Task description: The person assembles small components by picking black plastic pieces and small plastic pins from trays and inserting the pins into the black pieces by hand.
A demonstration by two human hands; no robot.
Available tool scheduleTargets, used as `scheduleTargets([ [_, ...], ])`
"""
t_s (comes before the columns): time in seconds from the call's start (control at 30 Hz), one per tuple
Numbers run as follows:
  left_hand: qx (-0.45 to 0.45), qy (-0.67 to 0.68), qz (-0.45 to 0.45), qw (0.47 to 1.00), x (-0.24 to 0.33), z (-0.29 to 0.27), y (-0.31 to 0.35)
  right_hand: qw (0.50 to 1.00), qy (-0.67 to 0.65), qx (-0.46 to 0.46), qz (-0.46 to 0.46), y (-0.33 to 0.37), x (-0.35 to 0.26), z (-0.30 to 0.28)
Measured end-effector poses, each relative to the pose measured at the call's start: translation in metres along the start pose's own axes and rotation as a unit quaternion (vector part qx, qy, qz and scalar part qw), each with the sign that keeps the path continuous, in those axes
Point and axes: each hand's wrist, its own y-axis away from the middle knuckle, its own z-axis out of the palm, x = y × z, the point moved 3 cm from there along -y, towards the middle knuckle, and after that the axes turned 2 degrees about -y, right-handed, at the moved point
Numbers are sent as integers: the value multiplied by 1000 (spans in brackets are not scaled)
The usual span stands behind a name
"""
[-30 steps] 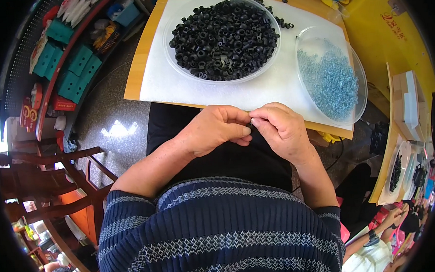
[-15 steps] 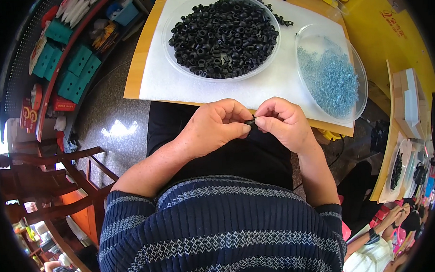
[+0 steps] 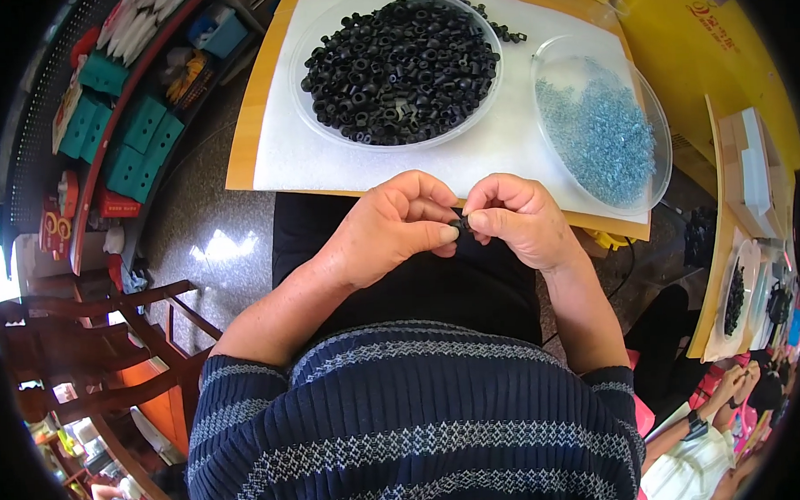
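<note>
Over my lap, just off the near table edge, my left hand (image 3: 390, 222) and my right hand (image 3: 524, 224) meet fingertip to fingertip. Both are closed in a pinch on a small black plastic part (image 3: 457, 222), mostly hidden by the fingers. Beyond them a round clear tray (image 3: 396, 148) is heaped with similar black ring-like parts (image 3: 402, 69). To its right stands a clear oval dish (image 3: 667, 157) with many tiny pale-blue transparent pieces (image 3: 610, 146). Several loose black parts (image 3: 503, 33) lie beside the tray's far right.
White sheeting (image 3: 278, 166) covers the wooden table (image 3: 242, 163). A yellow box (image 3: 702, 54) stands at the right. Shelves with green boxes (image 3: 141, 153) and a wooden chair (image 3: 111, 304) are on the left. Another person's hands (image 3: 735, 384) work at lower right.
The view has shifted slightly, so the table and trays sit a little differently. Both hands keep their pinch on the black part, with the fingers slightly rearranged.
</note>
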Motion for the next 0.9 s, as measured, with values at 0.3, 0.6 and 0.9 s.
scheduleTargets([
  [0.3, 61, 44, 15, 997, 6, 3, -2, 965, 187, 124, -138, 7, 5, 5],
  [0.6, 76, 57, -4, 996, 3, 6, -3, 841, 428, 148, -297, 11, -1, 18],
  [0.9, 72, 91, -17, 993, -7, 5, -5, 812, 451, 156, -337, 9, -1, 16],
])
